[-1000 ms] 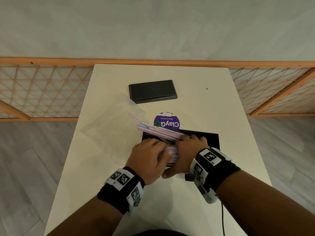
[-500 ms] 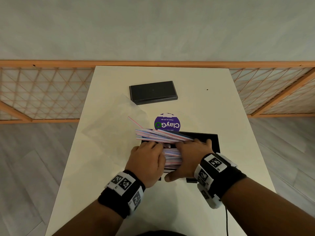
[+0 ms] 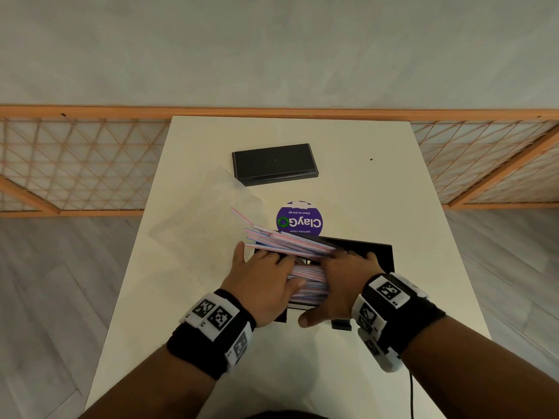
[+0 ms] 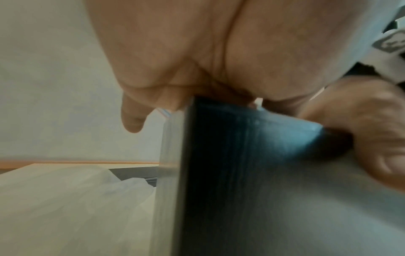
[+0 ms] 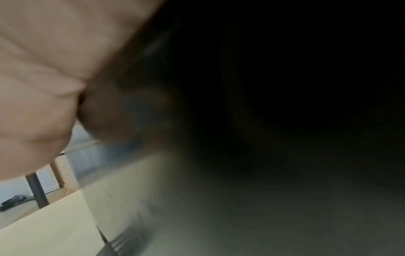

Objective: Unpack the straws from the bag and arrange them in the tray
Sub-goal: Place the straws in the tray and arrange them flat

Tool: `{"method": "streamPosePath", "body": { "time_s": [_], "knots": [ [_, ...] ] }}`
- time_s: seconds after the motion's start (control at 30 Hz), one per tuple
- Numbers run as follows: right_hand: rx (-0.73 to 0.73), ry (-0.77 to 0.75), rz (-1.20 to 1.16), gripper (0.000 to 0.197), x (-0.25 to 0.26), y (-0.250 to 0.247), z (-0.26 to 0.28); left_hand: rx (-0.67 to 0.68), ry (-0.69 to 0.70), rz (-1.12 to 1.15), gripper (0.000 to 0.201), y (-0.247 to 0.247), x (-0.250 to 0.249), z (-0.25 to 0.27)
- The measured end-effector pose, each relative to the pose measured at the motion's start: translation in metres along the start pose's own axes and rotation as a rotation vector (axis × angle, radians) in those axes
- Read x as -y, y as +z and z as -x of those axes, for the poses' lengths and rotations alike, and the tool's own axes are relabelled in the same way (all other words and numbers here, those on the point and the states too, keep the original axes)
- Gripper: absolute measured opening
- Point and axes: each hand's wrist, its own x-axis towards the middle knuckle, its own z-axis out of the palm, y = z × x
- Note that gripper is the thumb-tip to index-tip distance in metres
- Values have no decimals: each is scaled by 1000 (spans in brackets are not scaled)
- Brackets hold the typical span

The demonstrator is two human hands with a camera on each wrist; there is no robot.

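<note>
Your left hand (image 4: 197, 57) fills the top of the view, palm resting over the top edge of the black tray (image 4: 252, 173). Your right hand (image 4: 361, 124) touches the tray on the right. The clear bag (image 4: 72, 199) lies crumpled on the table (image 4: 32, 242) at left.

The straws (image 3: 290, 241) are thin, with pink, blue and white stripes. One bunch lies across the far part of the black tray (image 3: 382, 252), poking out past its left edge. More straws lie nearer, inside the tray. The clear bag (image 3: 205, 213) lies flat on the left.
</note>
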Motion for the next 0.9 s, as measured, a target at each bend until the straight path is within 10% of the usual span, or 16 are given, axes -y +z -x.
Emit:
{"method": "streamPosePath", "body": {
  "time_s": [0.27,0.53,0.63,0.73,0.9],
  "knots": [
    [-24,23,0,120,1,5,0,-86,-41,30,56,-2,-8,4],
    [29,16,-49,109,-2,3,3,-771,-309,594,17,-48,5,20],
    [19,6,-75,113,-3,4,5,-714,-570,867,24,-59,26,8],
    [10,0,-67,113,-2,1,8,-516,-515,845,10,-54,38,-6],
    [-15,2,-51,115,-1,2,11,-710,-486,617,11,-66,35,6]
  ]
}}
